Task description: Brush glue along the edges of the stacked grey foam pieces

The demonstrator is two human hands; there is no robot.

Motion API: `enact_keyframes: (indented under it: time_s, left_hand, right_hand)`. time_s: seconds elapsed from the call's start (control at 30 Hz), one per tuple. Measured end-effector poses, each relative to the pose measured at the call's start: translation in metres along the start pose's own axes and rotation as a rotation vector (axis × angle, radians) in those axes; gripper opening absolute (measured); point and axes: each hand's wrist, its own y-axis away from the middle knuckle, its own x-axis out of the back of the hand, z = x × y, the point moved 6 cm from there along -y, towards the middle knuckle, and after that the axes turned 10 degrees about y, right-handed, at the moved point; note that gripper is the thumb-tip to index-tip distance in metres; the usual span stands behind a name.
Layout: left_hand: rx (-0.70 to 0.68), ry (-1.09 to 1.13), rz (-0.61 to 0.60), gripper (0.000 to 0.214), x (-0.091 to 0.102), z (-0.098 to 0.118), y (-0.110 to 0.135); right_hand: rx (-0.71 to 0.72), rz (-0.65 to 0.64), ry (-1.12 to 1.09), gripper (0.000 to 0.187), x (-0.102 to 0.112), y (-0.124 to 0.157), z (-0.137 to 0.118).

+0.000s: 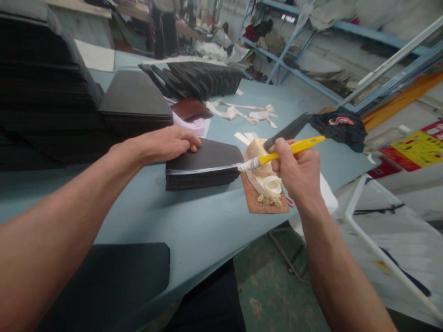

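Note:
A stack of black sheets (211, 154) lies on the blue-green table, with a white line of what looks like glue along its near upper edge. My left hand (173, 143) rests on the stack's top left corner, fingers curled down onto the top sheet. In my right hand (294, 166) is a yellow-handled paintbrush (268, 157), its white-coated bristles at the stack's right front corner. Just beyond the brush stands a cream-coloured container (258, 152), smeared with dried residue, on a brown board (254, 203). A dark, flat-looking tool (289, 129) leans by the container, partly hidden by my right hand.
Tall black stacks (41, 92) rise at the left, beside a lower stack (136, 94). Fanned black pieces (197, 78) and white strips (238, 110) lie farther back. A dark sheet (128, 276) is at the near edge. A dark cloth bundle (341, 127) sits at the right.

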Motion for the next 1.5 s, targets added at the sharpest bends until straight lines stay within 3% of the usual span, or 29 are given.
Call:
enact_keyframes:
  time_s: [0.3,0.6,0.9,1.13,1.5]
  left_hand:
    - [-0.104,-0.339,0.111,0.051,-0.022,0.014,0.019]
    - [-0.024,-0.516,0.157,0.046,-0.037,0.023,0.028]
    - [0.067,-0.551,0.162,0.043,-0.045,0.031,0.036]
    - [0.039,-0.468,0.179,0.042,-0.045,0.034,0.04]
    - [0.057,-0.355,0.126,0.034,-0.044,0.035,0.037]
  right_hand:
    - [-0.008,0.02,-0.211,0.048,-0.003,-0.002,-0.009]
    - [0.002,-0.067,-0.405,0.05,-0.054,-0.033,-0.029]
    - [0.026,-0.238,-0.45,0.051,-0.104,-0.045,-0.053]
    - [0.046,-0.284,-0.418,0.055,-0.119,-0.051,-0.069]
    - [-0.085,-0.322,-0.399,0.06,-0.145,-0.053,-0.061]
